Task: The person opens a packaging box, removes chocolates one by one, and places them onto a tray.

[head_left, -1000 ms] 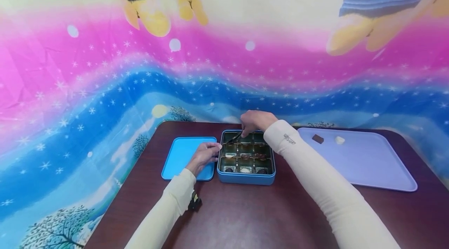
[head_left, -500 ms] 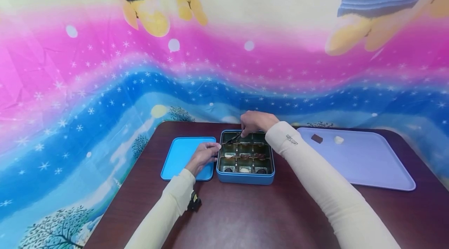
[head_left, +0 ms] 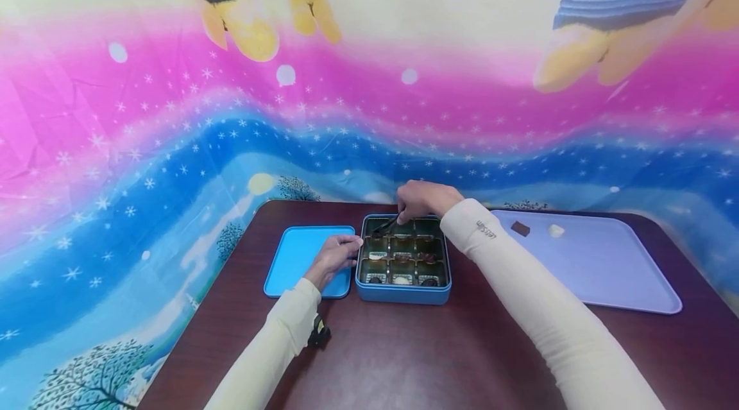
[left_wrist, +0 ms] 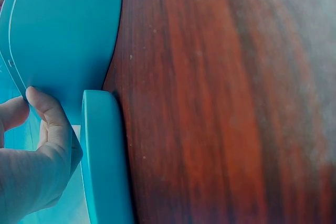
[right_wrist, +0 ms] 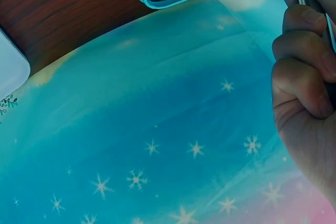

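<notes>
A blue box [head_left: 404, 295] with a gold divided insert sits mid-table in the head view. Chocolates fill the front row and the middle row, among them a white one [head_left: 403, 280] and a brown one [head_left: 427, 257]. My left hand [head_left: 335, 258] pinches the box's left rim between thumb and forefinger, as the left wrist view also shows. From behind the box, my right hand [head_left: 423, 197] grips slim tongs [head_left: 385, 227] with curled fingers. Their dark tips reach down into the back left compartment; whether they hold a chocolate there is too small to tell.
A blue lid [head_left: 306, 262] lies flat just left of the box, under my left hand. To the right, a lilac tray [head_left: 612, 269] carries a brown chocolate [head_left: 521, 228] and a white chocolate [head_left: 556, 230]. A patterned cloth [head_left: 369, 108] hangs behind the table.
Very little differs. My right hand and sleeve have shifted slightly to the right, with the tongs' tips still in the back left compartment. My left hand stays on the rim.
</notes>
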`<state>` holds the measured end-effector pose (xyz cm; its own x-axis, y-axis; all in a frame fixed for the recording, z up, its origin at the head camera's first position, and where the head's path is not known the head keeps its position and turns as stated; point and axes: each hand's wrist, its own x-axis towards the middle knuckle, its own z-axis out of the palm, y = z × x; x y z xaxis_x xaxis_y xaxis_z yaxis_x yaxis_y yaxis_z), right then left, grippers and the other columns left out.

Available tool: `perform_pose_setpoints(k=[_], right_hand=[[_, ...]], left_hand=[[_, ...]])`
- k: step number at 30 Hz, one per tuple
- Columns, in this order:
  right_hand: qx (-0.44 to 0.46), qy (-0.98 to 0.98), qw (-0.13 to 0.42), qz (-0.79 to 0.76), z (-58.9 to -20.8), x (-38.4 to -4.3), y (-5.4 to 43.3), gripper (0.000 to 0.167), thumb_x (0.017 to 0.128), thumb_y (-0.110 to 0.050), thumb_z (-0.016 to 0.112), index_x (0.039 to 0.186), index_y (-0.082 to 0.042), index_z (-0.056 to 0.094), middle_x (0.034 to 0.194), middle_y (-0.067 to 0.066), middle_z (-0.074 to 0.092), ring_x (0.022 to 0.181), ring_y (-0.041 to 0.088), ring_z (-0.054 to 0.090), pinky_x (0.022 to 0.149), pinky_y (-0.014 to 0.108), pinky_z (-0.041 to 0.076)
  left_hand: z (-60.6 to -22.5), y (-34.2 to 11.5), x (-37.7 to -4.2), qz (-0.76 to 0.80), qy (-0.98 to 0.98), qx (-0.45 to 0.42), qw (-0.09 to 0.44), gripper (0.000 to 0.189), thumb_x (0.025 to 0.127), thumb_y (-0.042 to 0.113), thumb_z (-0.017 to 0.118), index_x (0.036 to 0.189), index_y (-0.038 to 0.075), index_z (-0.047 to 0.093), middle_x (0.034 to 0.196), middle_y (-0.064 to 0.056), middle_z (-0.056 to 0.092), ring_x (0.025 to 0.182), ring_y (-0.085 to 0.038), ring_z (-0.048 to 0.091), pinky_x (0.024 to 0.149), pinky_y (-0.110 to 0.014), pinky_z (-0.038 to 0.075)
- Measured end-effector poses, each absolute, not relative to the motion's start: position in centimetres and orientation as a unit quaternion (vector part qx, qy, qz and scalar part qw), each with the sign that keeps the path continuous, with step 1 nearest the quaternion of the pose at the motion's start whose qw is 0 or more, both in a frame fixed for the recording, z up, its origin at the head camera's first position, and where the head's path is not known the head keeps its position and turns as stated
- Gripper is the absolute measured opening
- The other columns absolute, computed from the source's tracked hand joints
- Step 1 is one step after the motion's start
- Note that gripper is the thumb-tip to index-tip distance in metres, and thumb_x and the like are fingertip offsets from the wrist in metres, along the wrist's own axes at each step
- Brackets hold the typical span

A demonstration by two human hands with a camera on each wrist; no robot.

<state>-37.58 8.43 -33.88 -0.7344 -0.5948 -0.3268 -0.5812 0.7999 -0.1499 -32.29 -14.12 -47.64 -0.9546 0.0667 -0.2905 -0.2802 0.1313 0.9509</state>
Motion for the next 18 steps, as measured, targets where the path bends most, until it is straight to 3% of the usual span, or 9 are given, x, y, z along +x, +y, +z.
perform_pose_setpoints(k=[5,11,18], right_hand=[[-0.326,0.929,0.176,-0.025,-33.3,-37.6,8.9,0.031,0.096,-0.030,0.068,0.067,-0.021,0.070,0.052,-0.008,0.026,0.048,0.010,0.021,0.053,0.027,0.028],[-0.327,0.929,0.172,-0.033,-32.4,-37.5,9.7,0.033,0.097,-0.029,0.067,0.066,-0.019,0.069,0.053,-0.007,0.025,0.049,0.010,0.021,0.053,0.027,0.026],[-0.323,0.930,0.165,-0.063,-31.4,-37.5,11.2,0.020,0.097,-0.027,0.067,0.084,-0.020,0.080,0.054,-0.007,0.032,0.050,0.010,0.025,0.057,0.028,0.031]], left_hand=[[-47.5,-14.0,-32.2,0.656,0.739,-0.075,0.133,0.038,0.101,0.020,0.061,0.133,0.000,0.058,0.130,-0.016,0.059,0.098,-0.019,0.063,0.076,-0.030,0.056],[-47.5,-13.9,-32.2,0.651,0.743,-0.085,0.132,0.038,0.101,0.022,0.062,0.132,0.001,0.059,0.129,-0.015,0.060,0.100,-0.021,0.064,0.077,-0.030,0.056],[-47.6,-13.9,-32.3,0.655,0.739,-0.085,0.128,0.036,0.101,0.020,0.062,0.131,0.000,0.059,0.126,-0.015,0.062,0.096,-0.020,0.064,0.074,-0.029,0.056]])
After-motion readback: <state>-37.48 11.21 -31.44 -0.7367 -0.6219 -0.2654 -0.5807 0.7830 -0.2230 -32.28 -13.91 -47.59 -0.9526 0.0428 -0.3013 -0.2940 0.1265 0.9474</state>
